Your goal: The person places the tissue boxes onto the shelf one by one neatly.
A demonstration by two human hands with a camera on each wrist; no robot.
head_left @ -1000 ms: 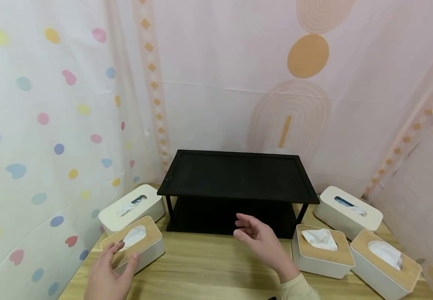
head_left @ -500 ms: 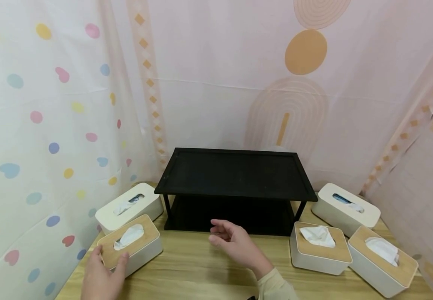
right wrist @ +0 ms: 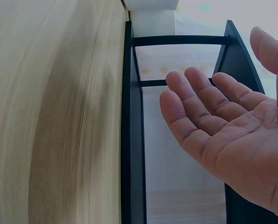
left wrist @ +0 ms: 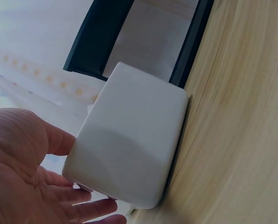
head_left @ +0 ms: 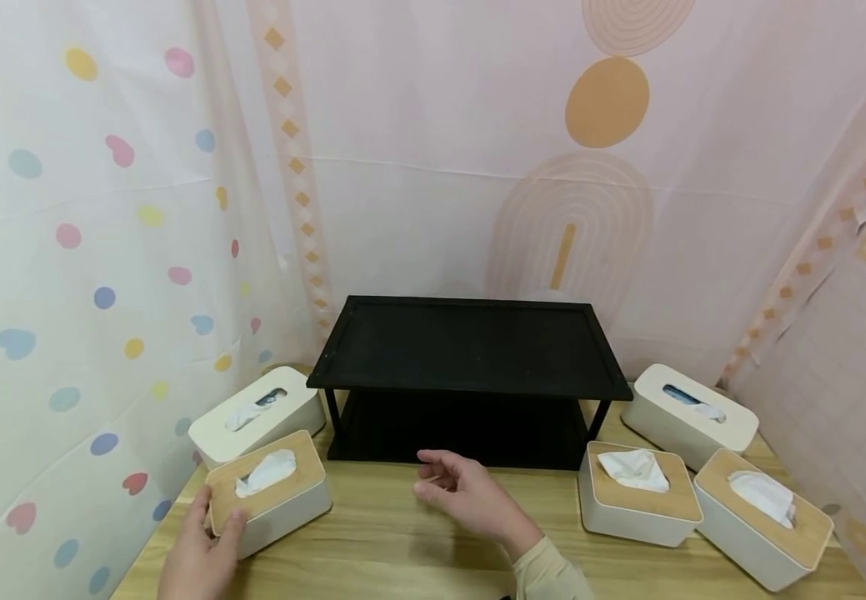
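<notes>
Blue packaging (head_left: 680, 395) is glimpsed through the slot of the far-right white box (head_left: 673, 429), any print on it being too small to read. A wood-topped tissue box (head_left: 282, 504), at the left of the table (head_left: 372, 533), is gripped at its near end between thumb and fingers by the left hand (head_left: 203, 546). Behind it, the far-left white box (head_left: 282, 421) is partly hidden. The lower front edge of a black rack (head_left: 470, 346) is slightly overlapped by the right hand (head_left: 470, 500), whose fingers are loosely bent around nothing. Just beside the rack's right front leg, a squarish tissue box (head_left: 643, 508) is seen, closely flanked by a longer tissue box (head_left: 755, 529). The table is backed by a patterned curtain (head_left: 417, 167).
</notes>
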